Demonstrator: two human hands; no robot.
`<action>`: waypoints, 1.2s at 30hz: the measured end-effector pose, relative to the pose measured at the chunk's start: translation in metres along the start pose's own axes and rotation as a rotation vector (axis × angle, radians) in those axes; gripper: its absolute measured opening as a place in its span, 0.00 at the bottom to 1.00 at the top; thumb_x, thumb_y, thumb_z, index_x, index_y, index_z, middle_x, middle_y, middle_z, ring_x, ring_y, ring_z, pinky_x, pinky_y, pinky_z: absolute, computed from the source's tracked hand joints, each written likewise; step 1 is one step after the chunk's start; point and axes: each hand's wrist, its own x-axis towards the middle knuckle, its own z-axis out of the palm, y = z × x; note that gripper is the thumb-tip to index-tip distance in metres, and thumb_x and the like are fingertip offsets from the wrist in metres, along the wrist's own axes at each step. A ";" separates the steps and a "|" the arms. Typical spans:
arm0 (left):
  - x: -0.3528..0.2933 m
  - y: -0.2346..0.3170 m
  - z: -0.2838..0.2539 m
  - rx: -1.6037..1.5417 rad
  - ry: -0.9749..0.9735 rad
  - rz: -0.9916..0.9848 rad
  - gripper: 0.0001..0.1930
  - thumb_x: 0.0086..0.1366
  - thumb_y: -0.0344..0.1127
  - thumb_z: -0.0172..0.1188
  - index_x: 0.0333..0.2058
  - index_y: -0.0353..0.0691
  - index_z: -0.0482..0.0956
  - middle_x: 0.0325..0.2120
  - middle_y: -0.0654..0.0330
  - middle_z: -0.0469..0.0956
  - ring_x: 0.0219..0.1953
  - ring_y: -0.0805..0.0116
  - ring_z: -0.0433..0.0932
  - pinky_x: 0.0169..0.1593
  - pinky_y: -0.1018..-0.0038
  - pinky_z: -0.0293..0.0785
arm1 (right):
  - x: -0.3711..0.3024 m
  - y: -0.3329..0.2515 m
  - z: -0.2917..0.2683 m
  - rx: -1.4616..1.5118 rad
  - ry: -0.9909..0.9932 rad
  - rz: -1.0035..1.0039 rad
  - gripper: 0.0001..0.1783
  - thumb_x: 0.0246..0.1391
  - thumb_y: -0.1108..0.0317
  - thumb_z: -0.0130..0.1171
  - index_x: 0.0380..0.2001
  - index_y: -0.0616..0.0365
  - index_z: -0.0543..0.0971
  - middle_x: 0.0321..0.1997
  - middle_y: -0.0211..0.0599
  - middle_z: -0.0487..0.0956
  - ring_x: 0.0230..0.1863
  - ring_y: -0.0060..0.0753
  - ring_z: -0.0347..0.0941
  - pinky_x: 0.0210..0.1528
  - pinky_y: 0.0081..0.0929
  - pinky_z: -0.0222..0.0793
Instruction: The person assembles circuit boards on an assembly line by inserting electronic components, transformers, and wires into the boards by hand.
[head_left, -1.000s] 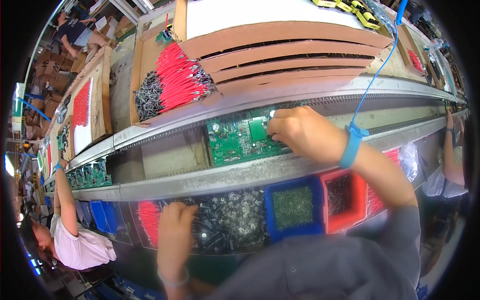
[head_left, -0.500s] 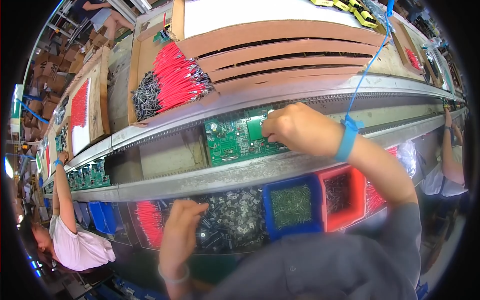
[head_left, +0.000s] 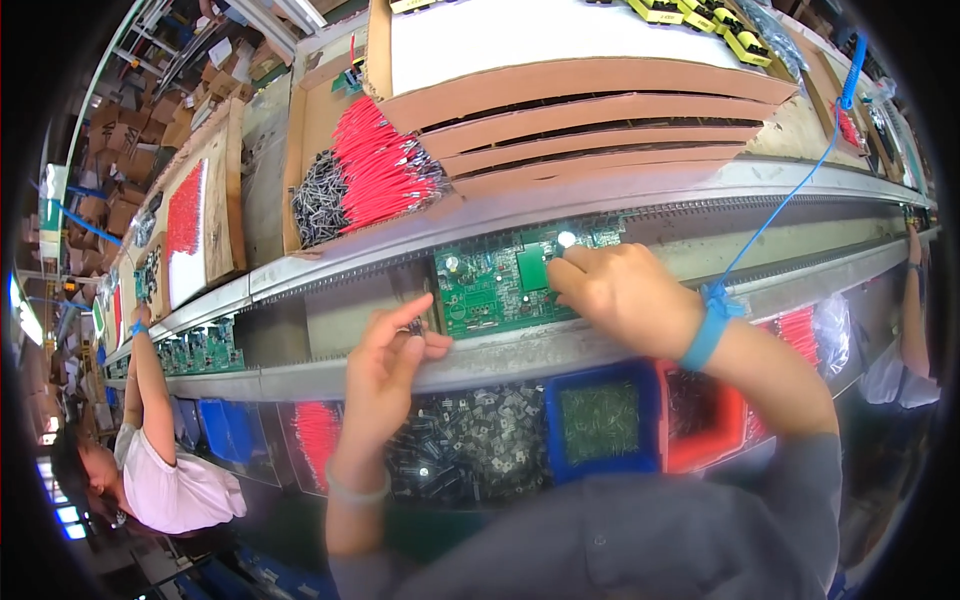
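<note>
A green circuit board [head_left: 480, 290] sits in the conveyor rail, carrying small parts and a white round-topped component [head_left: 566, 239]. My right hand [head_left: 625, 295], with a blue wrist strap [head_left: 712, 328], is over the board's right part. Its fingers are curled down and closed at the board; what they hold is hidden. My left hand [head_left: 385, 365] is raised at the near rail by the board's left end. Its index finger points up, while thumb and other fingers close around something small and dark, too small to name.
Near me lie loose metal-tabbed components [head_left: 485, 430], a blue bin [head_left: 555, 465] of small parts, a red bin [head_left: 690, 455] and red-sleeved parts [head_left: 318, 435]. Beyond the rail stands a cardboard box [head_left: 600, 85] beside red-sleeved leads [head_left: 375, 165]. A co-worker [head_left: 175, 480] works at left.
My left hand has risen from the loose components to the board's left end. My right hand stays at the board's right part. The whole view has shifted slightly.
</note>
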 end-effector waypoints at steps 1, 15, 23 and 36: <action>0.002 -0.002 0.001 -0.033 -0.001 0.018 0.17 0.72 0.20 0.51 0.58 0.32 0.73 0.45 0.57 0.75 0.46 0.69 0.80 0.56 0.73 0.75 | 0.000 0.000 -0.001 0.003 -0.009 -0.001 0.10 0.52 0.70 0.63 0.31 0.58 0.71 0.28 0.42 0.75 0.28 0.50 0.79 0.28 0.42 0.76; 0.018 -0.014 0.000 0.261 0.092 0.083 0.08 0.68 0.23 0.60 0.45 0.32 0.77 0.37 0.60 0.81 0.41 0.75 0.78 0.47 0.78 0.74 | 0.000 0.001 0.001 0.028 0.051 -0.001 0.06 0.51 0.71 0.58 0.30 0.58 0.71 0.28 0.40 0.75 0.29 0.46 0.79 0.27 0.40 0.76; 0.023 -0.013 0.007 0.344 0.100 0.153 0.10 0.67 0.20 0.60 0.47 0.31 0.78 0.39 0.62 0.78 0.44 0.74 0.76 0.51 0.77 0.72 | -0.001 0.002 0.000 0.038 0.044 -0.007 0.07 0.47 0.72 0.58 0.31 0.60 0.75 0.29 0.44 0.78 0.31 0.48 0.82 0.31 0.39 0.80; 0.025 0.011 0.019 0.796 0.099 0.405 0.09 0.61 0.19 0.64 0.40 0.31 0.80 0.35 0.49 0.80 0.35 0.55 0.81 0.39 0.68 0.76 | -0.002 0.002 0.003 0.044 0.079 -0.011 0.05 0.47 0.71 0.58 0.29 0.60 0.77 0.28 0.43 0.79 0.31 0.45 0.83 0.30 0.37 0.79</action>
